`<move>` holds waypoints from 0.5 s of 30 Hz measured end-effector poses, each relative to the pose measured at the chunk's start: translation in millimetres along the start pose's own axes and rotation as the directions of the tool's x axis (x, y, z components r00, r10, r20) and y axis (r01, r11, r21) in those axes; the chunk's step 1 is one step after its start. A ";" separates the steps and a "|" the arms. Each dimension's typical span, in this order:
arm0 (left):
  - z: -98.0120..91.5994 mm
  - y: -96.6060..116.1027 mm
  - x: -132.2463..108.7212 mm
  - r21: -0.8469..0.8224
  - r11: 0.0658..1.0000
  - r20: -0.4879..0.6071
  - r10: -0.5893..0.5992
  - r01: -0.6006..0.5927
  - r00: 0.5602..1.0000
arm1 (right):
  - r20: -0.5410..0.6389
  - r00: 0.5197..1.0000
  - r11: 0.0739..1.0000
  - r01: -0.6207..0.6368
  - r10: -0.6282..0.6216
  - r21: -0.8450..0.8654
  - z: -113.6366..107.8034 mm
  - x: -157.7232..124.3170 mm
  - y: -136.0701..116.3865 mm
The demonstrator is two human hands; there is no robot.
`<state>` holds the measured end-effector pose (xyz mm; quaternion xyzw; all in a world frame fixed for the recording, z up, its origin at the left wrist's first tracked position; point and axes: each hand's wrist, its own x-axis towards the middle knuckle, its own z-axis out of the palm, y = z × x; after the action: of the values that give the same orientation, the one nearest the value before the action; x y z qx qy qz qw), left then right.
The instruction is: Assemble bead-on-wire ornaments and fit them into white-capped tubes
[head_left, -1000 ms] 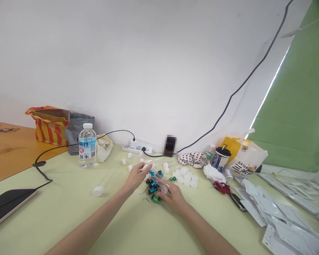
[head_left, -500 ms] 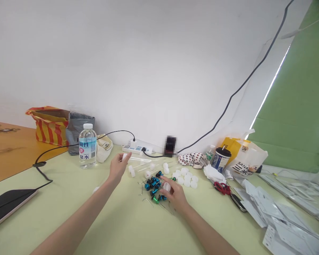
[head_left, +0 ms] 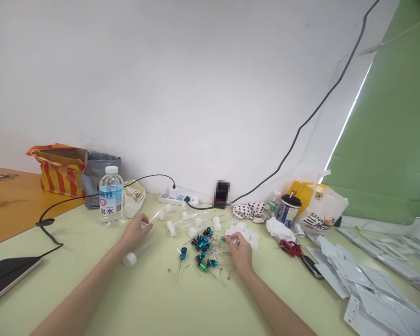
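Note:
My left hand (head_left: 137, 232) is slightly blurred over the table, thumb and forefinger apart, with nothing plainly in its grip. Its fingertips are close to a clear tube (head_left: 155, 217). Below it lies another clear tube with a white cap (head_left: 129, 260), also blurred; I cannot tell whether the hand touches it. Fingers of my right hand (head_left: 241, 252) are closed around a white cap (head_left: 235, 241), which they partly hide. That hand is beside a pile of blue, black and green metal pieces (head_left: 202, 243) and L-shaped hex keys (head_left: 192, 268). Loose white caps (head_left: 254, 239) lie just beyond it.
More capped clear tubes (head_left: 192, 232) lie behind the pile. A water bottle (head_left: 111, 198) and a black-topped tablet (head_left: 12, 275) are on the left. To the right are red-handled scissors (head_left: 290, 248), a lidded cup (head_left: 290, 207) and stacked white plates (head_left: 374, 289). A power strip (head_left: 175, 199) sits by the wall.
My left hand has moved left and nearer, away from a tube now lying by the power strip. My right hand has shifted right with the white cap, uncovering more of the pile.

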<state>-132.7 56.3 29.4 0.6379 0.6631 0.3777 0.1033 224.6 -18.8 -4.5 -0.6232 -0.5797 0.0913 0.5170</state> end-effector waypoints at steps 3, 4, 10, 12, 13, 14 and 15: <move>5.5 6.0 -6.3 -0.069 0.996 0.183 0.074 -0.062 0.980 | -0.018 0.998 0.998 0.055 -0.054 0.008 2.7 1.5 6.0; 6.7 10.1 -8.5 -0.082 0.994 0.246 0.092 -0.074 0.965 | -0.035 0.996 0.996 0.084 -0.084 0.003 2.9 1.7 6.8; 4.6 38.5 -17.7 0.116 0.983 0.424 0.078 -0.139 0.902 | -0.099 0.968 0.965 0.211 -0.228 -0.158 -0.4 -1.3 -4.9; -5.5 47.3 -17.7 0.228 0.961 0.485 0.025 -0.155 0.874 | -0.041 0.947 0.936 0.309 -0.320 -0.171 -1.8 -7.8 -17.5; -12.1 51.7 -17.7 0.279 0.945 0.515 0.000 -0.168 0.857 | 0.021 0.927 0.912 0.373 -0.375 -0.172 -2.5 -12.9 -25.7; -18.9 56.0 -17.8 0.316 0.930 0.548 -0.019 -0.186 0.836 | 0.095 0.891 0.874 0.454 -0.444 -0.171 -3.4 -19.2 -35.1; -25.3 60.1 -18.4 0.346 0.917 0.565 -0.033 -0.201 0.824 | 0.184 0.836 0.822 0.545 -0.517 -0.166 -4.6 -26.6 -45.3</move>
<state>-99.1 24.0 78.6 0.7568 0.6358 0.0384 0.1466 191.2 -52.4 18.7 -0.4807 -0.7693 -0.0779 0.4135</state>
